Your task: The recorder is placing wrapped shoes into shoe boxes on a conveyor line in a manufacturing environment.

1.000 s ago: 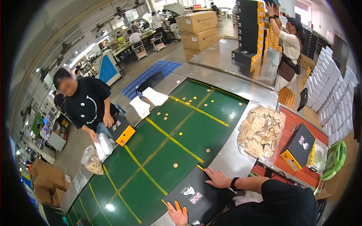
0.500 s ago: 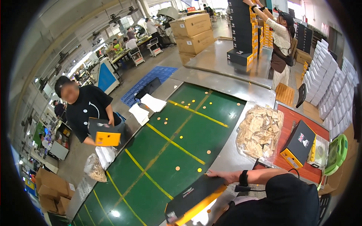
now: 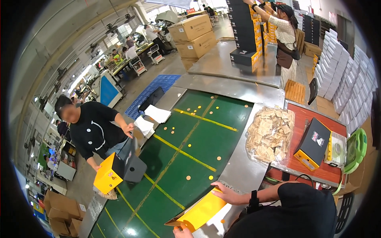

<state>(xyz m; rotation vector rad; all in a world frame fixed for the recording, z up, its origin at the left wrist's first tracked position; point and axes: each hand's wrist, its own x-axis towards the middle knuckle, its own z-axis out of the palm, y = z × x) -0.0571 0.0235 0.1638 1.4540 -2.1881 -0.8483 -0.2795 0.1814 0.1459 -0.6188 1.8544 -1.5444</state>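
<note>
My right hand (image 3: 224, 193), with a dark watch on its wrist, grips the upper edge of a flat box (image 3: 199, 212) whose yellow face shows. My left hand (image 3: 181, 232) holds the lower end of the same box at the bottom edge of the view. The box is tilted over the metal rim (image 3: 238, 170) of the green conveyor belt (image 3: 190, 146). Across the belt a co-worker in a black top (image 3: 93, 131) holds a yellow and black box (image 3: 115, 172) at its far side.
Small orange discs and yellow lines mark the belt. A clear bag of paper packets (image 3: 270, 133) lies on the rim beside a red table (image 3: 333, 170) bearing a black and yellow box (image 3: 315, 141). White box stacks (image 3: 337, 67) stand at right. Another person (image 3: 285, 35) stacks black boxes behind.
The box lay flat with its black side up under my hands; now it is lifted and tilted with its yellow face showing. The co-worker has picked up a yellow and black box.
</note>
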